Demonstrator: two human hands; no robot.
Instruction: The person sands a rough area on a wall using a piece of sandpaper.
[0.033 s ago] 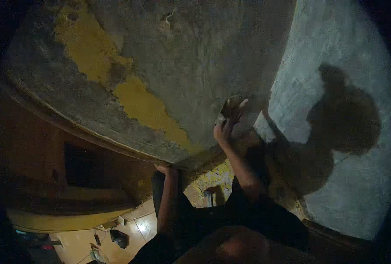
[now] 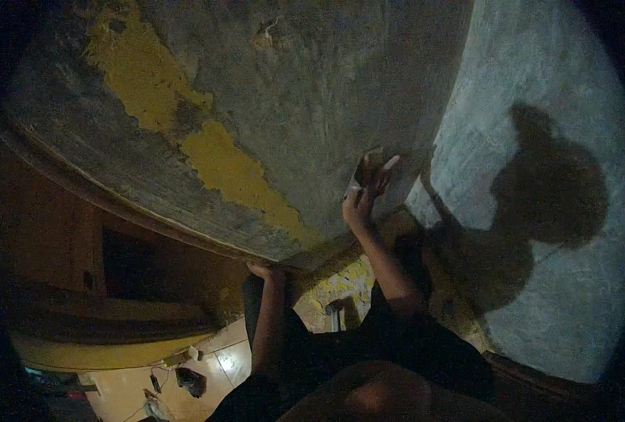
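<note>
Raised to the large grey wall surface (image 2: 305, 84), my right hand (image 2: 361, 200) is closed on a thin flat scraper-like tool (image 2: 358, 176), at least one finger stretched along it. The tool lies against or very near the grey surface, close to the corner with the pale blue-grey wall (image 2: 558, 309); dim light hides its exact kind. Lower and to the left, my left hand (image 2: 262, 270) touches the grey surface's bottom edge beside my knee. Its fingers are too dark to make out. A bare yellow patch (image 2: 221, 158) runs diagonally across the grey coating.
Under the edge at left is a dark brown recess (image 2: 136, 264). A hammer-like tool (image 2: 335, 313) stands between my legs by a yellow-flecked surface (image 2: 347, 285). On the tiled floor (image 2: 221, 387) lie a black object (image 2: 190, 382) and cables. My shadow (image 2: 551, 190) falls on the right wall.
My right hand and the flat tool have shifted only very slightly at the same spot. My left hand stays where it was.
</note>
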